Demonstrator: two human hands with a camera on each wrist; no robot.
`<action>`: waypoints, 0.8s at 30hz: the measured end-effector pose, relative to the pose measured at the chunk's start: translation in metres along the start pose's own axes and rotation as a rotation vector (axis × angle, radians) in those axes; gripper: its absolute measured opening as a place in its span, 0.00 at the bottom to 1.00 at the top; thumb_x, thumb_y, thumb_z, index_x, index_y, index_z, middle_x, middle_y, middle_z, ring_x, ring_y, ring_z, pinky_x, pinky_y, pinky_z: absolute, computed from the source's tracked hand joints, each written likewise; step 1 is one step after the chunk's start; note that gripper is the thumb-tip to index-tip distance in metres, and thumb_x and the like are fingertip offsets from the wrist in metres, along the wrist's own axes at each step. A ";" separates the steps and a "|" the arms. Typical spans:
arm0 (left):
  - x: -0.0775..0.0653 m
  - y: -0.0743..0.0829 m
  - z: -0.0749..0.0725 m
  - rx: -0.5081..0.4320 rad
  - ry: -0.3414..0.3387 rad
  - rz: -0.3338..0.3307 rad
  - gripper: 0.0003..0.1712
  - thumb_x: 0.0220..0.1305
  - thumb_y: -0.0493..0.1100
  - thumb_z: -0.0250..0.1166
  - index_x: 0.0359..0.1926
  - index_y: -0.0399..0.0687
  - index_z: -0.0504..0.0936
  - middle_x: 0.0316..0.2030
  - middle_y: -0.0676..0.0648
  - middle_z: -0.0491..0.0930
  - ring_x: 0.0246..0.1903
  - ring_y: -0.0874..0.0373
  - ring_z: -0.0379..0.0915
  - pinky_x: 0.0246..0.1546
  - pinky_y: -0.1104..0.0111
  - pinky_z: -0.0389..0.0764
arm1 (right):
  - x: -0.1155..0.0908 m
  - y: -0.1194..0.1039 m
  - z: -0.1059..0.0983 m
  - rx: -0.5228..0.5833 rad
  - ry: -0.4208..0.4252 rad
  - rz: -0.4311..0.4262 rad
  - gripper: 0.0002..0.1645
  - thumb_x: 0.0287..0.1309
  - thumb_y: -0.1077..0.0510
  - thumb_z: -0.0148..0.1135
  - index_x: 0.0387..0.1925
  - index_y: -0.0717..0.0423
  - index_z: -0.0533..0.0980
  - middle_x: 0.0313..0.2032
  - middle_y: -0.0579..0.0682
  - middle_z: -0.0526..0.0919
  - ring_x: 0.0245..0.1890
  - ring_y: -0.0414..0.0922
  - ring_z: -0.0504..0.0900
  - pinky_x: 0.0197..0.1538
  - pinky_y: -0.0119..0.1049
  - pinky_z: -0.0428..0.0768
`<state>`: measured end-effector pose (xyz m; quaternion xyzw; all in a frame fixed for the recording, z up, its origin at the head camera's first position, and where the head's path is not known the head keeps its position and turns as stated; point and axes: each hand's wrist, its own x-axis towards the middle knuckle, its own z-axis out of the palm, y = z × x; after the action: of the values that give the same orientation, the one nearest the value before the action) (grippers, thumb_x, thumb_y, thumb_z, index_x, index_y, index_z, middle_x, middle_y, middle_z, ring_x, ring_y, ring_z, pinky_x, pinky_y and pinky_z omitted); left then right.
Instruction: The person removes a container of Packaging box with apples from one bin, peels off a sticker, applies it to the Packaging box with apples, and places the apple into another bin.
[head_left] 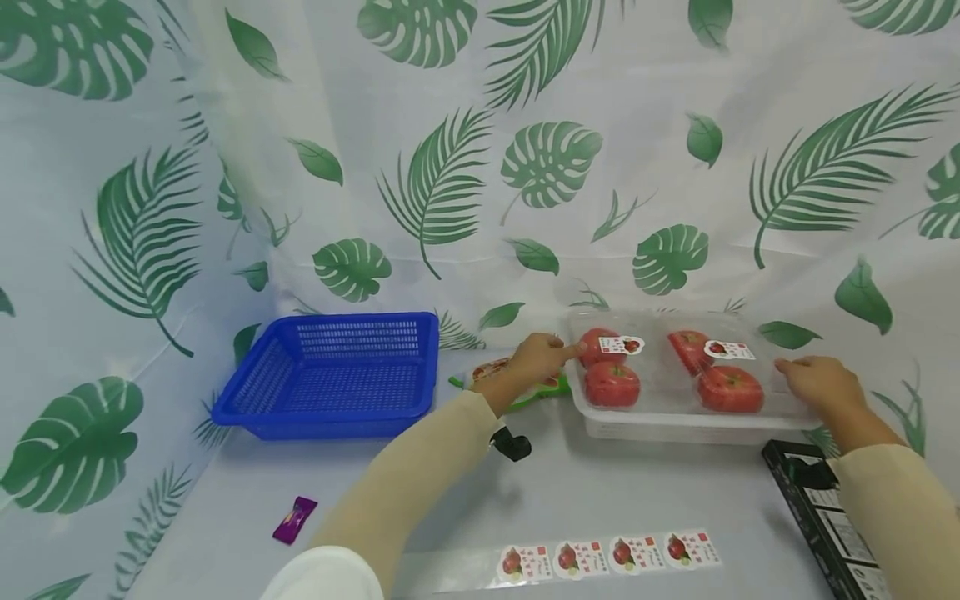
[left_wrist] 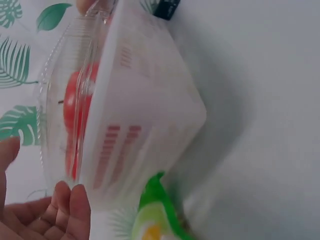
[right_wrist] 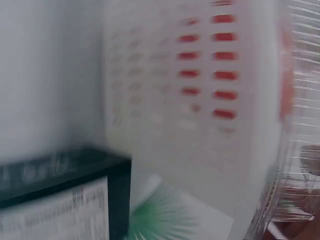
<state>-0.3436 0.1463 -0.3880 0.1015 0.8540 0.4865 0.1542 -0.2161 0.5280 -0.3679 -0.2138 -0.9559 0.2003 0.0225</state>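
Two clear plastic packs of red apples (head_left: 612, 384), each with a fruit sticker (head_left: 729, 351) on top, sit side by side in a white basket (head_left: 675, 428). At the left end my left hand (head_left: 538, 360) reaches a finger to the packs' edge. The left wrist view shows its fingertips (left_wrist: 79, 202) right at the clear lid (left_wrist: 56, 115), the thumb standing apart. On the opposite end, my right hand (head_left: 821, 385) is at the packs' right edge with fingers extended. Its fingers are dim and partly hidden behind ribbed plastic in the right wrist view.
A blue basket (head_left: 330, 427) stands at left, a purple-wrapped sweet (head_left: 295, 521) in front. A green packet (head_left: 536, 397) lies behind my left hand. A strip of several fruit stickers (head_left: 581, 561) lies in front, and a black box (head_left: 825, 517) lies by my right arm.
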 end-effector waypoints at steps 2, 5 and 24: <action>-0.003 -0.003 -0.011 0.152 -0.016 0.087 0.41 0.57 0.70 0.64 0.63 0.49 0.75 0.49 0.51 0.79 0.40 0.56 0.79 0.42 0.61 0.81 | 0.002 -0.005 -0.002 -0.051 0.030 -0.035 0.46 0.71 0.38 0.38 0.57 0.83 0.60 0.55 0.82 0.63 0.51 0.76 0.64 0.49 0.68 0.69; -0.008 -0.011 -0.029 0.357 -0.045 0.209 0.46 0.55 0.74 0.62 0.66 0.52 0.71 0.51 0.52 0.78 0.40 0.57 0.78 0.42 0.60 0.80 | 0.004 -0.017 -0.001 -0.122 0.096 -0.077 0.43 0.70 0.39 0.42 0.56 0.81 0.62 0.53 0.82 0.63 0.50 0.78 0.63 0.48 0.69 0.69; -0.071 -0.090 -0.136 1.080 0.042 0.580 0.55 0.54 0.79 0.56 0.73 0.48 0.61 0.68 0.45 0.65 0.67 0.49 0.58 0.67 0.55 0.58 | -0.019 -0.088 0.024 -0.132 0.158 -0.491 0.49 0.67 0.32 0.46 0.67 0.71 0.59 0.64 0.77 0.58 0.66 0.74 0.47 0.61 0.74 0.49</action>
<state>-0.3284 -0.0306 -0.3885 0.3839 0.9203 0.0091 -0.0743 -0.2369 0.4383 -0.3548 0.0087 -0.9854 0.1089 0.1309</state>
